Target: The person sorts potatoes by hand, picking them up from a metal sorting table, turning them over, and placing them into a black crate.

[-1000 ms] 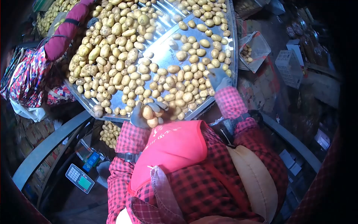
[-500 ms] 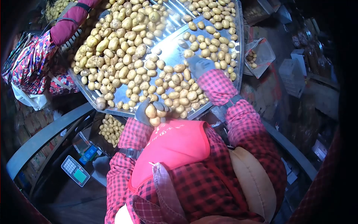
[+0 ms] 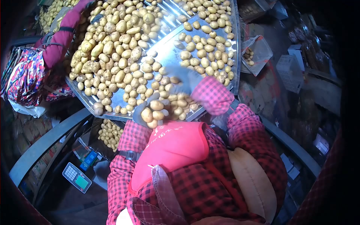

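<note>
My left hand [image 3: 139,113], in a grey glove, cups several potatoes [image 3: 157,105] close to my body at the near edge of the metal sorting table [image 3: 167,53]. My right hand [image 3: 186,80], gloved as well, is over the potatoes in the near middle of the table. Motion smears its fingers, and I cannot tell whether they hold anything. Loose potatoes [image 3: 180,103] lie just below it. A large heap of potatoes [image 3: 112,47] covers the left side of the table, and smaller ones [image 3: 210,56] are spread along the right side.
Another person's sleeved arm [image 3: 60,43] reaches over the table's far left. Below the near left edge is a container of potatoes [image 3: 110,135], with a digital scale [image 3: 76,177] nearby. A plastic-lined container [image 3: 260,55] with potatoes and a white crate [image 3: 289,73] stand right.
My right hand has swept left and slightly nearer, from the right-hand potatoes to the near middle. My left hand still holds potatoes. The other person's arm has reached farther away.
</note>
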Demonstrator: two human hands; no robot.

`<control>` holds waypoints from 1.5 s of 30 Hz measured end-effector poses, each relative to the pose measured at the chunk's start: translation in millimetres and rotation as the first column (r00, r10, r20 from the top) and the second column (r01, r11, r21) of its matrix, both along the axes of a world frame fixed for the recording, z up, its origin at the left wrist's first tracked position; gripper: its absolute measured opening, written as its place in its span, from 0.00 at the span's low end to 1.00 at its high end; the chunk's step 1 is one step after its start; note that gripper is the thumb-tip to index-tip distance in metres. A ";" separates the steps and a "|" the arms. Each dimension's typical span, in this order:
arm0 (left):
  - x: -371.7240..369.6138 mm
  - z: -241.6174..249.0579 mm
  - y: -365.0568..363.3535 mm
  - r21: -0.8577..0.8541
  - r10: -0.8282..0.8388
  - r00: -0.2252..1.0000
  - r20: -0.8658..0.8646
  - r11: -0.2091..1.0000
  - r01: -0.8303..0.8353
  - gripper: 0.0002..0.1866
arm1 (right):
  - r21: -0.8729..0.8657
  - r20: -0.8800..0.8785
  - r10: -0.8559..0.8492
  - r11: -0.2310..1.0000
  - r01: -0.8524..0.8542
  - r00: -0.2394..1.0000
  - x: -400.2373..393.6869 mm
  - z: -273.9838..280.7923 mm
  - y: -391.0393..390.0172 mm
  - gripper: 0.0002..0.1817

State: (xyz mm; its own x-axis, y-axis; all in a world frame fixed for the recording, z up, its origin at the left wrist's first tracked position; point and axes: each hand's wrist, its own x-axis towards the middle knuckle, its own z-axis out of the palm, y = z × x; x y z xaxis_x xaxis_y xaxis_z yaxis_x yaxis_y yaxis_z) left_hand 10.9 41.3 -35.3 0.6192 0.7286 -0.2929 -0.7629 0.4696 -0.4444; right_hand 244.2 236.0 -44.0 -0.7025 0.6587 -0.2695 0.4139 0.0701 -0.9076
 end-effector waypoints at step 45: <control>-49.4 40.2 -141.6 0.062 0.218 0.858 -0.466 0.975 -0.214 0.35 | 0.702 0.654 -0.513 0.685 -0.195 0.557 69.1 -39.0 34.3 0.27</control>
State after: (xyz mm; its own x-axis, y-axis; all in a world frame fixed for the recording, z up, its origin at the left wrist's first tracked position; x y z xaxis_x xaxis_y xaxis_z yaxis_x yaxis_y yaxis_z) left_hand -38.5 -100.3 5.0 0.2383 0.8314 -0.5020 -0.9625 0.2711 -0.0080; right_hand 313.3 270.3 -83.0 -0.3015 0.9507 -0.0726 0.9498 0.3061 0.0645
